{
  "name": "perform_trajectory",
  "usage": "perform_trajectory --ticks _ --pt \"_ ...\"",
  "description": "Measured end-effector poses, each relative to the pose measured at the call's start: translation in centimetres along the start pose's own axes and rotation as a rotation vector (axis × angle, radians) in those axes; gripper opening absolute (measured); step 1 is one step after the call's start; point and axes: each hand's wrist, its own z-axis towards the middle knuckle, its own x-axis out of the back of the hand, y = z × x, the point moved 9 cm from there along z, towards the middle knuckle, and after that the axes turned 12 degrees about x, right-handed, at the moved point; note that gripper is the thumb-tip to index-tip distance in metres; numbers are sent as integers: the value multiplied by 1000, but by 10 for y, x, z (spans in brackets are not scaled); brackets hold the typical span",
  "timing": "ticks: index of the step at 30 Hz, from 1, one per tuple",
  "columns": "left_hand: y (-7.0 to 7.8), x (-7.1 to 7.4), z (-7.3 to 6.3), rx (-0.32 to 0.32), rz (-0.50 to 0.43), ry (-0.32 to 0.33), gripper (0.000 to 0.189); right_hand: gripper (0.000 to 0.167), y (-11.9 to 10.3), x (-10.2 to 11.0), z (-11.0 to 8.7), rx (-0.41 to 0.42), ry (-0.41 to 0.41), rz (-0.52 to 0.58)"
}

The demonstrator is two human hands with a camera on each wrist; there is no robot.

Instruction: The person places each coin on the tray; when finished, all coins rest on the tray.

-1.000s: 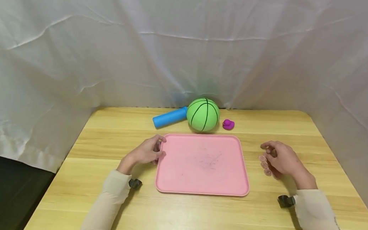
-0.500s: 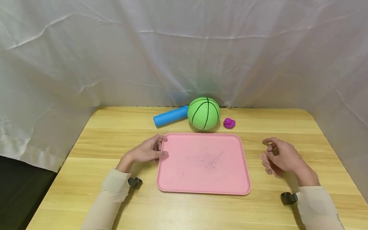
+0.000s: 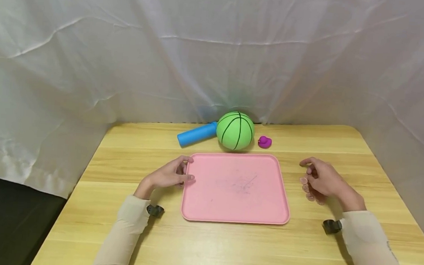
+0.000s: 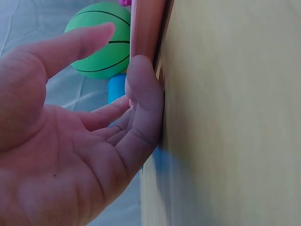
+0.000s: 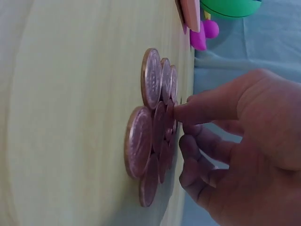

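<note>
While I watch from afar, the pink tray (image 3: 235, 222) lies flat on the wooden desk (image 3: 233, 253), and I take every place from it. At its left edge is the left hand (image 3: 166, 175): the thumb extends over the rim but, in the left wrist view, stands off the surface, well apart from the fingers along the edge, so I read that grip as unclamped. To the tray's right, across a band of desk, the right hand (image 3: 324, 181) is over a cluster of copper-coloured coins (image 5: 138, 141); thumb and index finger are apart, other fingers bent, and I cannot tell whether the thumb touches a coin. Behind the middle of the tray's far edge sits a green ball (image 3: 235, 131), with a blue cylinder (image 3: 197, 134) slanting behind the far left corner and a purple duck (image 3: 265, 142) behind the far right one. That strip behind the rim is narrow; the desk along the tray's near edge runs far wider.
</note>
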Motion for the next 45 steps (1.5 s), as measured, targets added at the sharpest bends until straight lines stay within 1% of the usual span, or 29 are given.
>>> perform_trajectory --ticks 7,11,15,18,23,26,29,33,38,40,42,45 --pt "3 0 -1 -15 -8 -12 64 38 0 7 -1 -3 22 -63" --pt "3 0 -3 -15 -20 -13 65 42 1 10 -1 8 25 -69" --pt "2 -1 -3 -1 -31 -21 66 42 7 9 -1 5 12 -44" --pt "0 -2 -3 9 -32 -20 67 38 11 7 1 -5 -6 -20" --pt "-1 -1 -4 13 -30 -12 68 29 12 7 4 -17 -27 28" --pt "-1 -1 -4 12 -29 -10 68 27 11 6 6 -24 -27 41" --pt "-1 -1 -4 9 -27 -11 68 27 10 8 9 -20 1 33" --pt "-1 0 -5 12 -29 -10 69 26 7 13 12 -15 44 10" --pt "-1 -1 -5 9 -14 -14 73 19 1 15 12 -49 62 -10" --pt "1 -1 -6 -2 5 -12 75 16 -5 15 14 -61 71 -18" --pt "2 -1 -6 -17 25 -8 75 15 -12 13 17 -73 75 -1" --pt "3 -1 -6 -30 32 -13 75 16 -25 8 22 -63 85 26"
